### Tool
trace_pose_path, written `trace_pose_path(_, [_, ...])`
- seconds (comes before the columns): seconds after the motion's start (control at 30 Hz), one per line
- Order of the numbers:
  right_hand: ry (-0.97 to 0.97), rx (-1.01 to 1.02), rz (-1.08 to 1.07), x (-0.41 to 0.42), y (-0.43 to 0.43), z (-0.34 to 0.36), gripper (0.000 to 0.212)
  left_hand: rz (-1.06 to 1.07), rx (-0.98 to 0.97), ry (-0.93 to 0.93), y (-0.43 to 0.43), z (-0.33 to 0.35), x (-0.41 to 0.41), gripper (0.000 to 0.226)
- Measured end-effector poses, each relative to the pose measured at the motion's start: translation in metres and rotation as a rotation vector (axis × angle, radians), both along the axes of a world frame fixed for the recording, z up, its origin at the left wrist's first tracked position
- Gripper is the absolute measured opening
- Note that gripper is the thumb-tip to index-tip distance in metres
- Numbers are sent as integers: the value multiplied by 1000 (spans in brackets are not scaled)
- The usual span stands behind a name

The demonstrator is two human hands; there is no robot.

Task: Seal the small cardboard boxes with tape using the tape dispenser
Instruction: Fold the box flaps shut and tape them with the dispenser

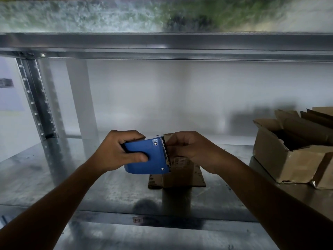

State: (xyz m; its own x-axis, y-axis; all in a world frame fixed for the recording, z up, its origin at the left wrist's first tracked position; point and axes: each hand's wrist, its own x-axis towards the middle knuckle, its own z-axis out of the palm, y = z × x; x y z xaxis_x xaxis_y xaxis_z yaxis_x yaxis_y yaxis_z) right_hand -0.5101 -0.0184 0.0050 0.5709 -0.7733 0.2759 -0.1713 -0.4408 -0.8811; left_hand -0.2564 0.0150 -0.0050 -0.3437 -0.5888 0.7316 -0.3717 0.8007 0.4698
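Left hand (120, 148), right hand (191, 147), one tape dispenser (144, 166), one small box (180, 175) (one larger box (286, 161))

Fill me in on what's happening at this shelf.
A person is taping a small cardboard box on a metal shelf. The left hand grips a blue tape dispenser over the box, while the right hand, fingers curled, is at its toothed blade; whether they pinch tape is unclear. A larger open carton sits to the right.

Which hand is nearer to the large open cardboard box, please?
Right. The right hand sits at the blade of the tape dispenser, apart from the large open box; the left hand grips the dispenser farther left.
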Motion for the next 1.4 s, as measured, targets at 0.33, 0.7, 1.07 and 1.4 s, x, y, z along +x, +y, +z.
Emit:
trace_pose_path(0.33, [113, -43, 26, 2, -3, 0, 26, -53, 29, -40, -5, -4, 4, 40])
trace_pose_path(0.7, [42, -40, -24, 7, -6, -3, 19, -61, 35, -52, -5, -5, 8, 38])
trace_pose_path(1.07, [-21, 5, 84, 1, 2, 1, 26, -76, 134, 43, -2, -5, 9, 39])
trace_pose_path(1.4, [-47, -4, 105, -1, 0, -4, 18, -62, 128, 52, 0, -5, 7, 36])
